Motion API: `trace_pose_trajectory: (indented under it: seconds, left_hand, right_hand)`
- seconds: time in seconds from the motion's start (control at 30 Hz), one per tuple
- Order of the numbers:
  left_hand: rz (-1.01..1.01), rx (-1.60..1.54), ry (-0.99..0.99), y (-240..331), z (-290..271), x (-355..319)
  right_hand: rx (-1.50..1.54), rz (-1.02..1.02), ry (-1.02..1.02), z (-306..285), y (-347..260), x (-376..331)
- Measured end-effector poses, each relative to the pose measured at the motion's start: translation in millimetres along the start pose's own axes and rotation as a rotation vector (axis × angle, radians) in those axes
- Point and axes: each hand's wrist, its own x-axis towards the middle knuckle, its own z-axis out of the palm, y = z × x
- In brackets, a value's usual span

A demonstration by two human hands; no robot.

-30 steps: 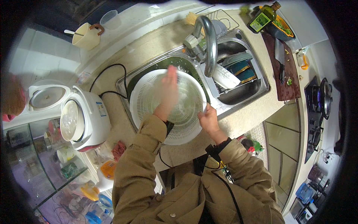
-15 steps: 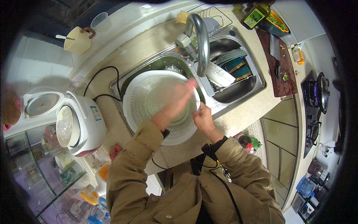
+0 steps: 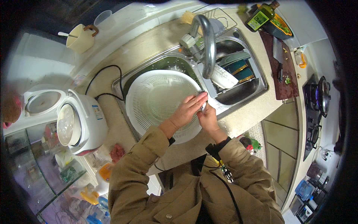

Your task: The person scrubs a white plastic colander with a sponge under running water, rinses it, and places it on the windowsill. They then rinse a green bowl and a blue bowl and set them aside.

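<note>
A large white plastic colander [image 3: 156, 97] sits over the left basin of a steel sink [image 3: 238, 98]. My left hand [image 3: 187, 111] lies flat across its right part, fingers stretched toward the rim and holding nothing. My right hand [image 3: 207, 118] grips that rim at the right edge, its fingertips touching those of my left hand. Something small and pale shows between the fingertips; I cannot tell what it is. A curved metal tap [image 3: 207, 39] arches just behind the hands.
Plates and bowls [image 3: 233, 71] fill the right basin. An open white rice cooker [image 3: 80, 123] stands to the left, its black cord running to the sink. A cream mug [image 3: 79, 38] is at the back left. A wooden cutting board [image 3: 282, 71], oil bottles [image 3: 261, 16] and a gas hob [image 3: 317, 98] are to the right.
My left hand has swept from the far side of the colander's inside to its right rim, meeting my right hand. My right hand has stayed on the rim.
</note>
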Motion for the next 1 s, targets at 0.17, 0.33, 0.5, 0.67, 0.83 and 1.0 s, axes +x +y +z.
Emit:
trace_pose_trajectory:
  seconds: [0.17, 0.33, 0.5, 0.67, 0.83, 1.0]
  left_hand:
    - [-0.286, 0.269, 0.022, -55, -33, -3]
    - [-0.474, 0.838, 0.081, -97, -78, -50]
    - [-0.791, 0.819, -0.19, -77, -77, -110]
    - [-0.923, 0.604, -0.495, -69, -65, -120]
    - [-0.575, 0.316, 0.043, -78, -67, -87]
    - [-0.809, -0.241, -0.105, -55, -51, -53]
  right_hand:
    - [0.089, 0.057, -0.014, 2, -2, -2]
    - [0.102, 0.079, 0.012, 0, -1, -4]
    - [0.111, 0.06, 0.049, 2, 3, 4]
    - [0.058, 0.095, 0.023, 1, 8, 9]
    - [0.077, 0.021, -0.084, -11, 10, 12]
    - [0.487, 0.552, -0.387, -40, 9, 21]
